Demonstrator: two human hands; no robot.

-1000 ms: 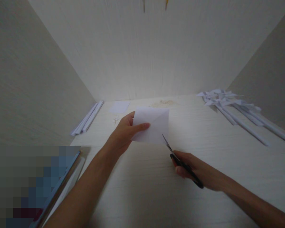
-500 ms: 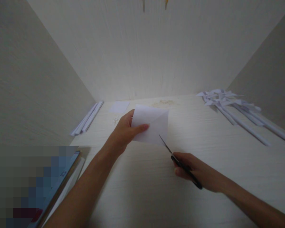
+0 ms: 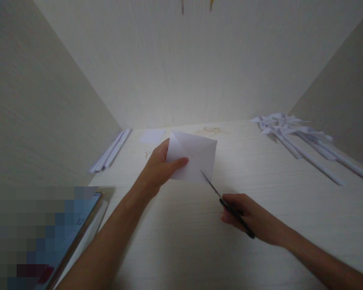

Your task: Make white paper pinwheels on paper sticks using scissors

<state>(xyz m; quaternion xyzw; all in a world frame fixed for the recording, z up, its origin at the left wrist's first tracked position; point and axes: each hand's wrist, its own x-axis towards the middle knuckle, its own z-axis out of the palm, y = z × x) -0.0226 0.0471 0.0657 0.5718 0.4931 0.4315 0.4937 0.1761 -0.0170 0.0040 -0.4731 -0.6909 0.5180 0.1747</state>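
A square sheet of white paper [image 3: 199, 155] with diagonal creases is pinched in my left hand [image 3: 160, 167], thumb on its face and the other fingers behind it. From the lower right, my right hand [image 3: 245, 217] grips black-handled scissors [image 3: 234, 213]. Their blades point up and left and lie over the paper's lower right part, with the tip short of its middle. Whether the blades are apart is hard to make out. My right fingers partly hide the handles.
Rolled paper sticks [image 3: 111, 151] lie at the left wall, near a flat paper square [image 3: 152, 136] and small scraps [image 3: 147, 153]. Paper pinwheels on sticks [image 3: 290, 131] are piled at the right. A tablet-like screen [image 3: 75, 229], partly blurred out, stands at the lower left.
The paper has tilted slightly in my left hand, its right corner shifting a little to the right. The scissors' tip has moved slightly up and left over the paper.
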